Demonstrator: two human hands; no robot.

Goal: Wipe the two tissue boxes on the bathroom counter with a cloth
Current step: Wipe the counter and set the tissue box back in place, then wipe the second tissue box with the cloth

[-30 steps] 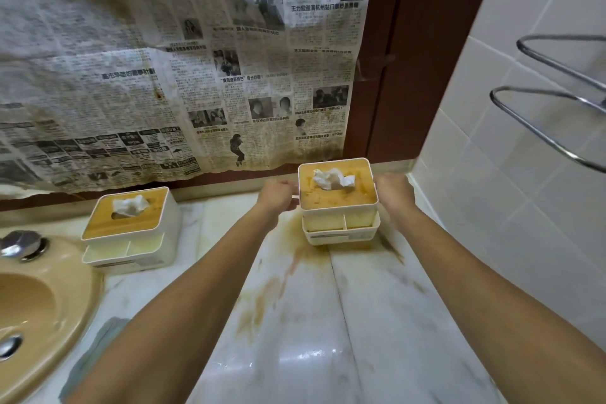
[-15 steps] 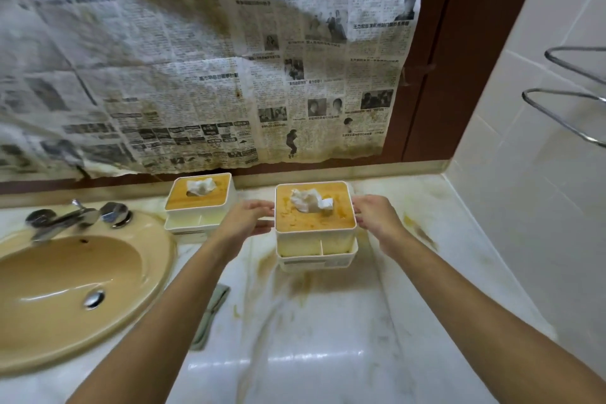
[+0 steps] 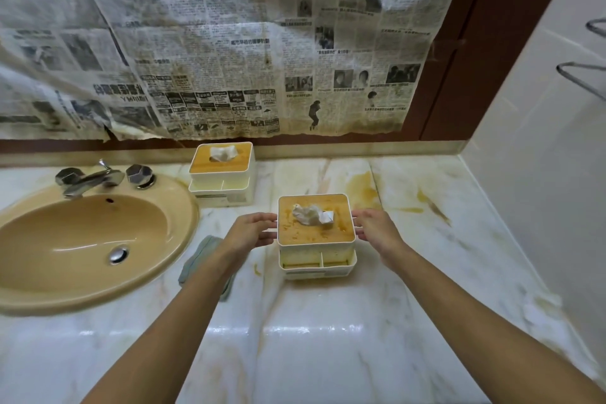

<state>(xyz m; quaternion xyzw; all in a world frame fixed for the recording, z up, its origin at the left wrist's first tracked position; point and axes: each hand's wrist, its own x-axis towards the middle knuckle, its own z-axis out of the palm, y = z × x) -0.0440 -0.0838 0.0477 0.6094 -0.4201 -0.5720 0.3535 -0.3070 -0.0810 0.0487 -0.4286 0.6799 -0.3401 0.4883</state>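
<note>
Near tissue box point(image 3: 315, 233) sits mid-counter point(image 3: 328, 354). L hand point(image 3: 252, 233) & R hand point(image 3: 377, 229) flank it w/ fingers straight, tips at its sides, not curled round. 2nd box point(image 3: 223, 174) at back edge by sink point(image 3: 65, 239). Cloth point(image 3: 200, 256) just beside sink, partly under L forearm.

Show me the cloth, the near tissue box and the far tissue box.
cloth point(image 3: 199, 254), head view, its bare upper fold
near tissue box point(image 3: 311, 235), head view, its stained lid
far tissue box point(image 3: 204, 166), head view, its lid
</note>
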